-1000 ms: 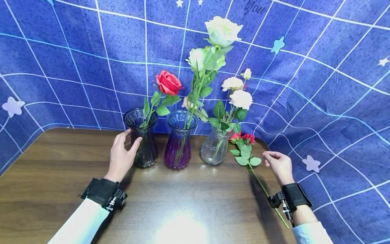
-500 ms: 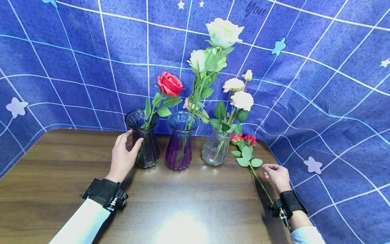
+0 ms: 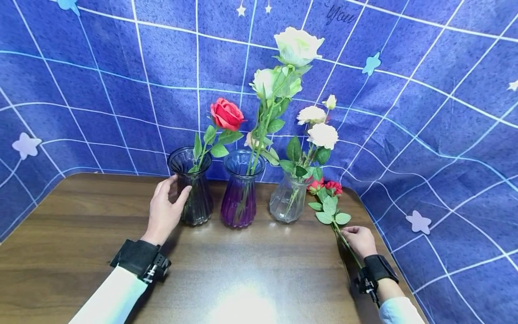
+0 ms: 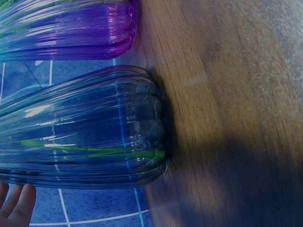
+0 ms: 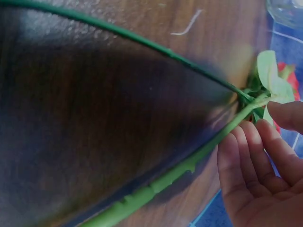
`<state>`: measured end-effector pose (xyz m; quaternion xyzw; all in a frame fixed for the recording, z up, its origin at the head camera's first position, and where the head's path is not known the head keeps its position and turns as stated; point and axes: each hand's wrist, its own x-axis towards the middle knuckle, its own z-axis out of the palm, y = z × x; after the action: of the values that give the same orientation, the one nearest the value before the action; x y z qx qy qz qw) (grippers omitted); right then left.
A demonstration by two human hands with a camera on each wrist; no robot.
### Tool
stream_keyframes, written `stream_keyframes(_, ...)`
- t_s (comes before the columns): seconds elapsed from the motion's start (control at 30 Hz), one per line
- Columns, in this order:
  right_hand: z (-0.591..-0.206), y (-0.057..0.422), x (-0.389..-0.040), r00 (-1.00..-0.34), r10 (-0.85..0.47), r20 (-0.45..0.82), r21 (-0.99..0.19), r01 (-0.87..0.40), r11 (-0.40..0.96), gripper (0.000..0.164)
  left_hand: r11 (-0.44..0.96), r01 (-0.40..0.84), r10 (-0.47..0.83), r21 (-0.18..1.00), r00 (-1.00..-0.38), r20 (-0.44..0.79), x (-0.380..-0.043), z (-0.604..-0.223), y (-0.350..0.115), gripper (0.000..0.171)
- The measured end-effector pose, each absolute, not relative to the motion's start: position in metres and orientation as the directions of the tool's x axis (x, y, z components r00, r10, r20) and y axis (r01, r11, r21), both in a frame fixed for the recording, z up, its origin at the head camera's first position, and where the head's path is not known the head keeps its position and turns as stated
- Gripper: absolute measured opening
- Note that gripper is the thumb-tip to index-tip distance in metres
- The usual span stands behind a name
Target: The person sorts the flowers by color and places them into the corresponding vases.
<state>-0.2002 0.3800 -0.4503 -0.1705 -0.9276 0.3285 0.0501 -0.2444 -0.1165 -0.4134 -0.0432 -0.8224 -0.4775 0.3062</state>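
My left hand [image 3: 163, 213] holds the dark ribbed glass vase [image 3: 198, 204] at its left side, thumb in front and fingers behind. A red rose [image 3: 226, 114] stands in that vase; its green stem [image 4: 94, 150] shows through the glass. My right hand [image 3: 360, 240] is beside a flower lying on the table, fingertips right at its thick green stem [image 5: 161, 182], thumb apart from the fingers. A thinner dark green stem [image 5: 128, 34] lies alongside, meeting it near the leaves [image 3: 329, 206]. Red blooms [image 3: 333, 187] lie at the far end.
A purple-blue vase [image 3: 238, 207] with tall pale green-white roses [image 3: 297, 46] stands in the middle. To its right is a clear vase [image 3: 286, 204] with cream flowers [image 3: 322, 135]. Behind the wooden table [image 3: 226, 270] hangs a blue gridded cloth [image 3: 101, 90].
My right hand has moved down and to the left, up to the stem of the lying flower. My left hand has stayed at the dark vase.
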Motion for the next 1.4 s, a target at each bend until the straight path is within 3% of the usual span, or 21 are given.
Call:
stream_keyframes(0.13,-0.452,0.376,-0.202,-0.95,0.312,0.004,-0.567,0.255,0.783,0.023,0.538,0.358,-0.225,0.763,-0.811,0.539,-0.244,-0.414,-0.116,0.05)
stream_keyframes(0.87,-0.45,0.371,-0.204,-0.974,0.225,0.006,-0.489,0.193,0.851,0.02,0.546,0.371,-0.219,0.751,-0.802,0.556,-0.245,-0.415,-0.115,0.05)
stream_keyframes(1.4,-0.433,0.372,-0.195,-0.962,0.259,0.083,-0.518,0.18,0.836,0.024,0.539,0.379,-0.224,0.752,-0.796,0.562,-0.246,-0.416,-0.117,0.05)
